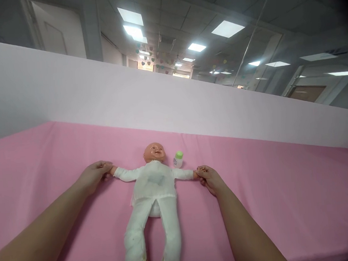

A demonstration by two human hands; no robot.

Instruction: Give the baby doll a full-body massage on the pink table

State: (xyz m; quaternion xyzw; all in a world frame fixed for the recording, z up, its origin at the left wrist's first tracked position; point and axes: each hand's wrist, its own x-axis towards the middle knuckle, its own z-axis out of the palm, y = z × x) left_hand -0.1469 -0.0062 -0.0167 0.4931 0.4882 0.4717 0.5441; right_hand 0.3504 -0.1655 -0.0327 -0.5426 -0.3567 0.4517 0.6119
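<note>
A baby doll (157,184) in a white top and white trousers lies face up on the pink sheet (273,191), both arms stretched out sideways. My left hand (96,174) is closed round the doll's hand on the left side of the picture. On the other side, my right hand (209,178) pinches the doll's other hand between thumb and fingers. Beside the doll's head lies a small clear bottle (178,159) with a green cap, touched by neither hand. The doll's feet run out of the bottom of the view.
Behind the doll a pale padded wall (164,94) borders the pink surface. Beyond it are a white door (58,31), ceiling lights (227,28) and hanging heart decorations.
</note>
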